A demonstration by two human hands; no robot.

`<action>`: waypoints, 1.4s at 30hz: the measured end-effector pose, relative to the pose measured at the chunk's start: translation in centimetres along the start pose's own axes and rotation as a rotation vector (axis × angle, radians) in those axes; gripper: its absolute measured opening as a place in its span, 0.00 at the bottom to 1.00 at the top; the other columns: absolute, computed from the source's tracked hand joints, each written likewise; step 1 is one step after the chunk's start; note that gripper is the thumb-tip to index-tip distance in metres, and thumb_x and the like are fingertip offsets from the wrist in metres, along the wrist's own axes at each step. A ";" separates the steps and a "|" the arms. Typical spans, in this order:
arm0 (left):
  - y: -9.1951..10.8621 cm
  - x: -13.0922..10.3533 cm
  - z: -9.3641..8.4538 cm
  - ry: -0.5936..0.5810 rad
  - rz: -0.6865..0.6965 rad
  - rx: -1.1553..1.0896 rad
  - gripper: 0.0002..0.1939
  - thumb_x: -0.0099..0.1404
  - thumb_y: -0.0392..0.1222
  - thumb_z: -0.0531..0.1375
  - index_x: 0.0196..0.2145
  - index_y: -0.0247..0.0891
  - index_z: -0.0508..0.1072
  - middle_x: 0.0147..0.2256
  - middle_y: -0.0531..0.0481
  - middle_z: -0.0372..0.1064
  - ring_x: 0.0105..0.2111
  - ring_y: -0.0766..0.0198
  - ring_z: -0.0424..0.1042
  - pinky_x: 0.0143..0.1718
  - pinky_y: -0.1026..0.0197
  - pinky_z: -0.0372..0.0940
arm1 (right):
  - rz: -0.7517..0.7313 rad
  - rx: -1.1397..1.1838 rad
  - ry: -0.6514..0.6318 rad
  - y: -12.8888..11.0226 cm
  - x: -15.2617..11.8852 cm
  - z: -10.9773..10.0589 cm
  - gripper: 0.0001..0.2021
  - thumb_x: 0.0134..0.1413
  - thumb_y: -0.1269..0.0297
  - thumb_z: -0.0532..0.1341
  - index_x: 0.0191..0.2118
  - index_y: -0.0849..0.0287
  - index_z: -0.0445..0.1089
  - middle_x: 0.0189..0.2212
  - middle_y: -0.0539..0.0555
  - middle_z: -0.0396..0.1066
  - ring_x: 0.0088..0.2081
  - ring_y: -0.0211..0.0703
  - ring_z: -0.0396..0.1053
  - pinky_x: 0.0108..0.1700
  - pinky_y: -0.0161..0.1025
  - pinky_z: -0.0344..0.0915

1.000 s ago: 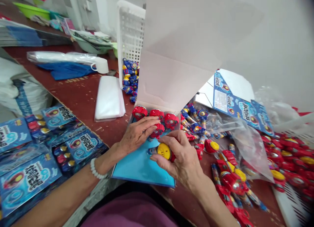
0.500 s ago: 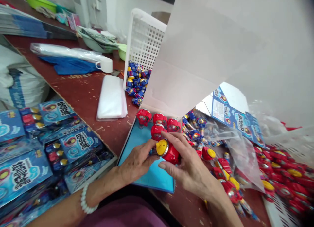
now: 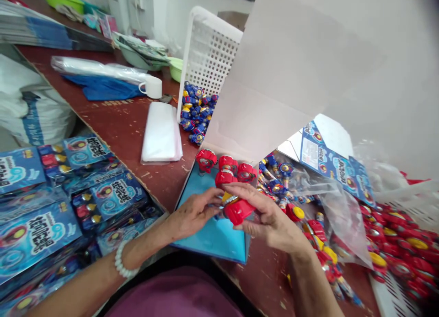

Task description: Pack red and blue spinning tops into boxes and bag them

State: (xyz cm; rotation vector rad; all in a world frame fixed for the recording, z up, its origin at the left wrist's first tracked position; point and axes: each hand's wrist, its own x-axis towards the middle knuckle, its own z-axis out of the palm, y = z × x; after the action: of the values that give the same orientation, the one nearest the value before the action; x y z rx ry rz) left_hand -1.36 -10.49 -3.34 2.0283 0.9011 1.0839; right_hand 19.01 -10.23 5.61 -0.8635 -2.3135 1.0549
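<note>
My right hand [image 3: 274,219] is wrapped round a red plastic toy [image 3: 239,212] with a yellow, silver-rimmed cap. From the left, the fingers of my left hand [image 3: 195,214] pinch the same toy at its other end; fingertips hide part of it. Both hands are over an open cardboard box [image 3: 224,246] with a light blue inside. Several similar red toys stand at the box's far end, among them a red toy [image 3: 206,160] in the corner and another red toy [image 3: 247,172] near the right wall. The tall pale lid [image 3: 260,93] stands raised behind them.
Left, a carton holds blue printed packs [image 3: 37,232]. A white basket [image 3: 212,52] with blue toys [image 3: 199,111] stands behind. Loose toys [image 3: 317,230] and a clear bag [image 3: 346,225] lie at right, beside a pile of red toys [image 3: 408,244]. Folded plastic bags [image 3: 162,133] and a mug [image 3: 152,87] are on the table.
The toy between my hands has turned, so its yellow cap faces up and away and more of its red body shows. My right fingers have closed further round it. The whole view has shifted slightly.
</note>
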 end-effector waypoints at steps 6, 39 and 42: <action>-0.1 -1.9 -0.7 0.232 0.051 0.243 0.13 0.69 0.30 0.48 0.47 0.37 0.66 0.42 0.47 0.73 0.44 0.65 0.73 0.46 0.64 0.68 | 0.151 -0.210 0.383 1.2 -1.4 1.0 0.21 0.60 0.57 0.62 0.57 0.51 0.61 0.54 0.56 0.61 0.55 0.51 0.61 0.58 0.48 0.59; -1.5 -7.4 3.2 0.119 0.157 0.669 0.21 0.63 0.51 0.60 0.51 0.39 0.71 0.52 0.49 0.70 0.56 0.48 0.61 0.63 0.41 0.43 | -0.014 -0.491 0.051 0.2 0.7 3.4 0.24 0.62 0.70 0.56 0.63 0.57 0.54 0.53 0.63 0.53 0.53 0.53 0.57 0.53 0.51 0.65; -1.5 -7.4 3.3 0.097 0.158 0.682 0.20 0.64 0.50 0.59 0.51 0.38 0.71 0.51 0.49 0.70 0.56 0.48 0.62 0.63 0.42 0.43 | -0.028 -0.549 0.146 1.8 1.4 5.0 0.26 0.59 0.70 0.59 0.62 0.58 0.56 0.54 0.64 0.50 0.53 0.56 0.55 0.54 0.55 0.63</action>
State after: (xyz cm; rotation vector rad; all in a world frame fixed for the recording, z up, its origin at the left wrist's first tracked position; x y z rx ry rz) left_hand -2.00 -16.35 -9.01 2.6498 1.3098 1.0545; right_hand 15.56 -10.87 1.38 -1.0578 -2.5101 0.3200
